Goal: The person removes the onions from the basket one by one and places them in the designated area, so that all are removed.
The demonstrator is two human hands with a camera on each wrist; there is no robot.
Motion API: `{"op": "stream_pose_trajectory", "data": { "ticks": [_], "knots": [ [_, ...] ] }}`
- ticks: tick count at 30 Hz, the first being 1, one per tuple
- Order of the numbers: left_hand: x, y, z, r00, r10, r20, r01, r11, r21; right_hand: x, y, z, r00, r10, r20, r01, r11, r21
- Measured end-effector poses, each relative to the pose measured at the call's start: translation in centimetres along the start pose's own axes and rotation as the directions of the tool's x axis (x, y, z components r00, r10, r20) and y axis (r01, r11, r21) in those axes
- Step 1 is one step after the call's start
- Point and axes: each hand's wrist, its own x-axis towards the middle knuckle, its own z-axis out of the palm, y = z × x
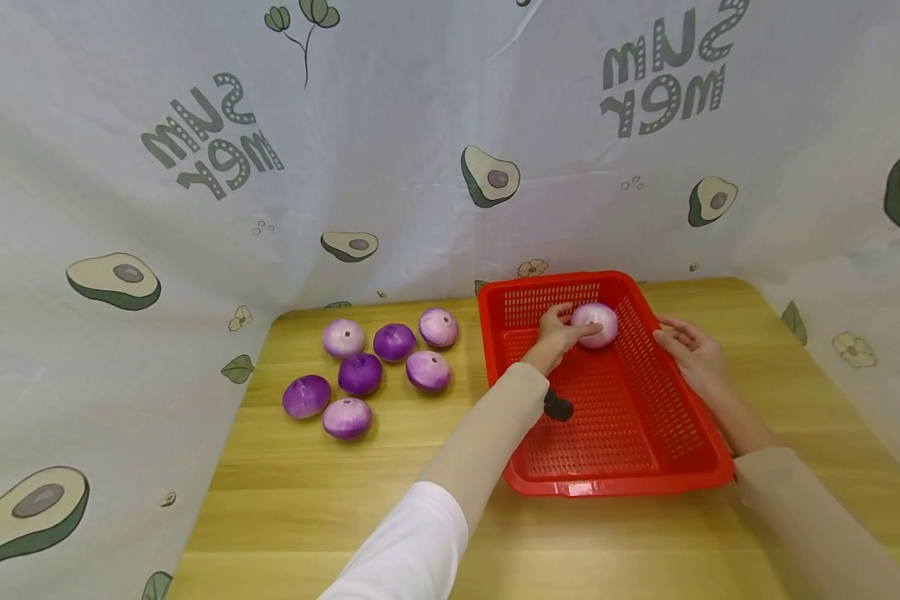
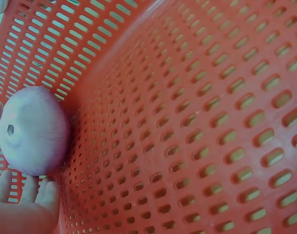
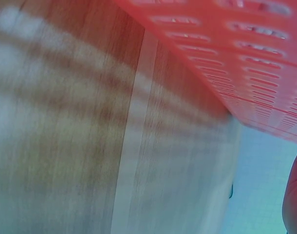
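A pale purple onion (image 1: pixel 601 323) sits at the far end of a red plastic basket (image 1: pixel 592 487). My left hand (image 1: pixel 554 340) reaches into the basket and holds this onion, thumb over it and fingers at its side. In the left wrist view, fingertips (image 2: pixel 29 187) are right at the onion (image 2: pixel 36 131), beside the slotted wall. My right hand (image 1: pixel 696 360) grips the basket's right rim from outside, thumb at the edge. The right wrist view shows the basket's outer wall (image 3: pixel 265 73) and part of the right hand (image 3: pixel 295 195).
Left of the basket, several onions lie loosely grouped on the wooden table (image 1: pixel 285 500), among them a dark purple onion (image 1: pixel 360 374) and a paler onion (image 1: pixel 347 418). A white cloth (image 1: pixel 405 100) with avocado prints hangs behind and beside the table.
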Motion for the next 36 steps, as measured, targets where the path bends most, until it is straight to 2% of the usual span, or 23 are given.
{"op": "stream_pose_trajectory", "data": {
  "ticks": [5,15,27,36],
  "knots": [
    [-0.07,0.01,0.08,1.0,0.018,0.019,-0.018,1.0,0.004,0.31,0.25,0.07,1.0,-0.016,0.016,0.015,0.997,0.072],
    [0.33,-0.52,0.39,0.997,0.055,0.051,-0.061,0.991,0.118,0.26,-0.11,0.16,1.0,-0.017,0.022,0.016,0.999,0.051],
    [0.27,-0.65,0.28,0.994,0.0,0.109,-0.017,0.988,0.153,0.44,0.27,-0.09,1.0,-0.015,0.024,0.014,0.999,0.045],
    [-0.15,-0.3,0.14,0.989,0.019,0.144,-0.044,0.984,0.174,0.35,0.15,-0.1,1.0,0.005,0.018,-0.006,0.999,0.037]
  ]
}}
